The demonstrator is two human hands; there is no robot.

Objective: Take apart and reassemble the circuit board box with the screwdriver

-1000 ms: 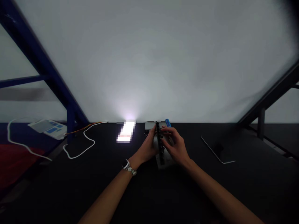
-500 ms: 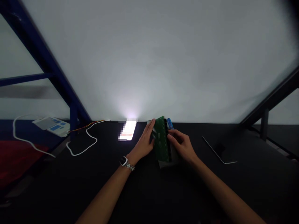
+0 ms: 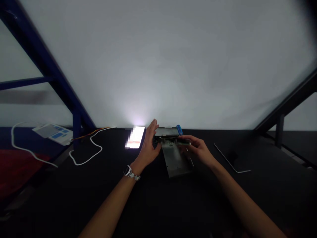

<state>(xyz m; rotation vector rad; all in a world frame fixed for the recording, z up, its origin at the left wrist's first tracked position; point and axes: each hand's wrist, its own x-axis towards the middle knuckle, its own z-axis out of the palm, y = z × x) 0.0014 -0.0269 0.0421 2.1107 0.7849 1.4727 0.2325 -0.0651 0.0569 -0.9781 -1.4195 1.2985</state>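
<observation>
As the thin, dark, blurred board [image 3: 169, 136] marks the dial's centre, a smooth pale-grey wall [image 3: 188, 66] stands at twelve o'clock and a flat matt-black tabletop [image 3: 153, 205] spreads toward six. Near ten, far left, slants a dark-blue metal frame [image 3: 53, 79], with a crumpled red cloth [image 3: 19, 168] between eight and nine. At nine come, in turn, a flat white panel with blue patches [image 3: 55, 134], a looping thin white cable [image 3: 101, 148] and a brightly lit rectangular phone [image 3: 135, 137]. Next, the left hand [image 3: 148, 145] is spread, fingers straight and thumb apart, beside the board's nine-o'clock end; whether they touch, I cannot tell.

The board is seen nearly edge-on, its long axis running roughly from nine to three, above a flat grey metal plate [image 3: 176, 165] that stretches from eleven toward five. A short blue cylinder [image 3: 179, 130] lies near one. The right hand [image 3: 199, 148] pinches the board's three-o'clock end between thumb and fingers. Near four lies a thin, bent, silvery rod [image 3: 238, 172]; a dark slanting frame [image 3: 292, 99] closes the right side, between two and three.
</observation>
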